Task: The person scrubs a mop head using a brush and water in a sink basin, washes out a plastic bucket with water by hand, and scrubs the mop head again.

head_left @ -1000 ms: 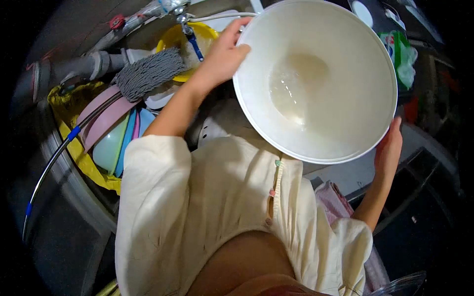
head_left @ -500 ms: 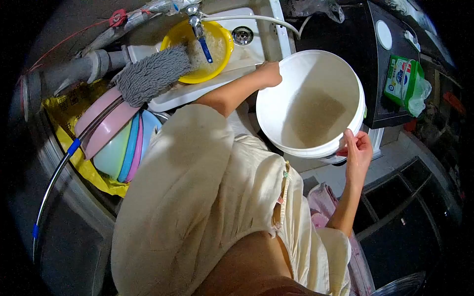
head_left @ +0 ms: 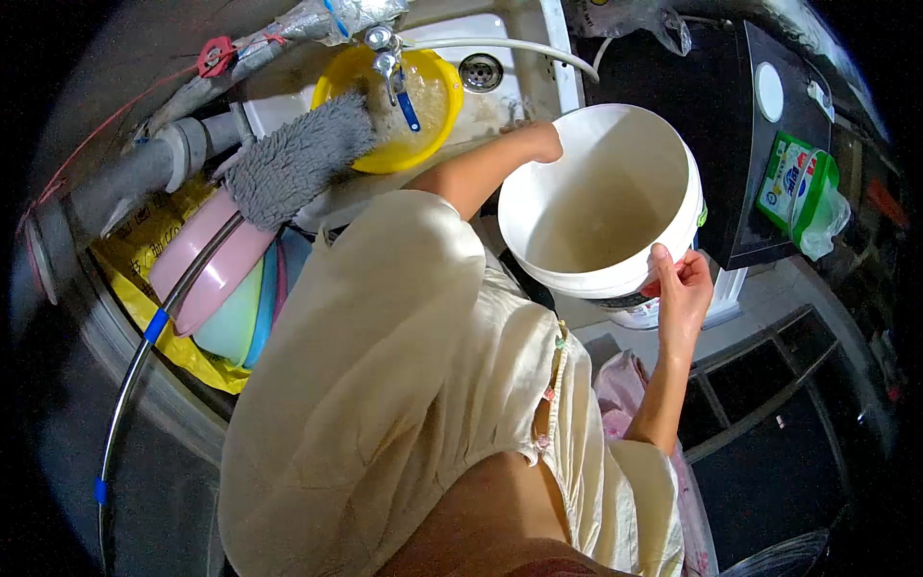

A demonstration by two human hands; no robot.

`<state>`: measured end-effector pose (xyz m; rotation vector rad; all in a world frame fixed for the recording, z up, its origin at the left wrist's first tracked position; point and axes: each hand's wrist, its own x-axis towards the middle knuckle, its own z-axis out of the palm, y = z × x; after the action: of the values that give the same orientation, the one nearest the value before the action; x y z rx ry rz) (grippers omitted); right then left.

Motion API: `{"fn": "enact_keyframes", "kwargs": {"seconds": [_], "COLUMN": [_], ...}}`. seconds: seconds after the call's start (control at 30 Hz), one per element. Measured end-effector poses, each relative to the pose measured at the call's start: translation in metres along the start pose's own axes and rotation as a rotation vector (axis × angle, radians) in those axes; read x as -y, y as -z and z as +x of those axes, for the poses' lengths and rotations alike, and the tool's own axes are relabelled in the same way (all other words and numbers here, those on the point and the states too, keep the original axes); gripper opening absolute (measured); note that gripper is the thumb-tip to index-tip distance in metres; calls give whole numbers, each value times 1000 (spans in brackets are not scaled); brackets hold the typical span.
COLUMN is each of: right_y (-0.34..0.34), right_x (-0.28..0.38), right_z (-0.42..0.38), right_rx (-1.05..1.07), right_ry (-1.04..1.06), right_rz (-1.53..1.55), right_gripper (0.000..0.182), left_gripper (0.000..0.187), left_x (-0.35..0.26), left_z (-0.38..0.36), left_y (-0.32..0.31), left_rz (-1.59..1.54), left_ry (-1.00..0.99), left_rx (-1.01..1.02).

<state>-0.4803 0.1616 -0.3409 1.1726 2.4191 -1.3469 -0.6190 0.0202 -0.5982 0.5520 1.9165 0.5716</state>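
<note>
Shifted leftward in my view since a second ago, the right hand [head_left: 681, 273] pinches, thumb opposite curled fingers, the near rim of the round white plastic bucket [head_left: 615, 173] right of centre, which I'd steady evenly using the left hand [head_left: 535, 142], whose grip I cannot tell, near the yellow plastic basin [head_left: 389, 158] at upper left.

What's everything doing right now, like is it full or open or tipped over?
White bucket: no lid, tilted; contents unclear.
Right hand: gripping the bucket's rim.
Left hand: at the rim, fingers mostly hidden.
Yellow basin: holding bubbly water.
Tap lever: pointing down; on or off unclear.
Pink basin: tipped on its side.
Drain: not covered by the basin.
</note>
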Motion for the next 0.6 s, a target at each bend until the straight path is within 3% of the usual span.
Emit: {"fn": "enact_keyframes", "kwargs": {"seconds": [0.13, 0.23, 0.33, 0.43, 0.53, 0.6], "right_y": [-7, -14, -18, -24, -25, -25], "right_x": [20, 29, 38, 48, 51, 48], "right_z": [3, 4, 8, 9, 8, 9], "right_rx": [-7, -3, 9, 1, -8, -14], "right_ry": [-30, -19, -17, -23, -29, -17], "right_rz": [-28, -22, -37, -78, -134, -154], "right_gripper": [34, 33, 32, 32, 33, 33], "left_gripper": [40, 41, 41, 41, 40, 40], "left_x": [7, 7, 7, 6, 8, 10], "left_z": [14, 27, 25, 14, 14, 24], "left_y": [-4, -11, -4, 8, 6, 2], "left_rz": [-85, 183, 26, 42, -182, 14], "left_ry": [-46, 13, 70, -79, 16, -29], "left_rx": [-20, -3, -46, 58, -22, 51]}}
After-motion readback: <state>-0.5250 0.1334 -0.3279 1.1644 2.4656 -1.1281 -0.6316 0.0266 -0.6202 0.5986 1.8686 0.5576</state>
